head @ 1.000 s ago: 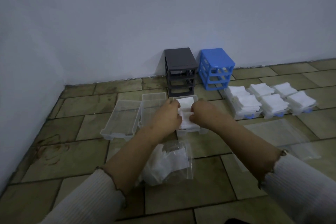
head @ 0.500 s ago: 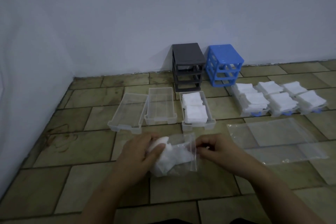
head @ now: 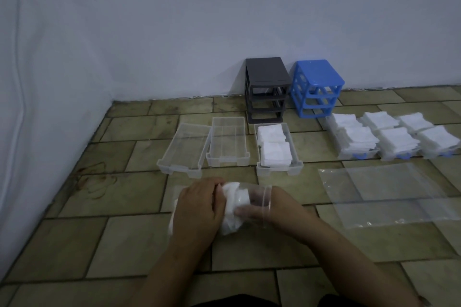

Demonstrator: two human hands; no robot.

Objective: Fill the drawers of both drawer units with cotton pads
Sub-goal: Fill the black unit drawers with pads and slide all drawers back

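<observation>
Both hands met low over the tiled floor [head: 104, 239] on one clear plastic bag [head: 259, 203] of cotton pads [head: 233, 209]. The left hand [head: 197, 209] curled around the closed end of the bag, gripping the bunched white pads through the plastic. The right hand [head: 272, 209] reached in through the bag's open mouth, its fingers closed on the pads inside.

Just beyond the hands stood three clear drawers in a row. The two beyond the left hand, the leftmost drawer [head: 183, 151] and the middle drawer [head: 228, 143], held nothing. The third drawer [head: 275, 148], beyond the right hand, held two stacks of white pads, one behind the other.

To the right of the right hand lay two flat clear bags [head: 396, 194], overlapping, with nothing in them that could be seen. Beyond those sat three more drawers with blue handles [head: 394, 138], side by side, each heaped with two stacks of pads rising above the rim.

Farthest from the hands, against the wall [head: 224, 20], stood two drawer units touching or nearly touching: one dark grey unit [head: 267, 87] and one blue unit [head: 315, 87] to its right. Each showed three open slots with no drawers in them.
</observation>
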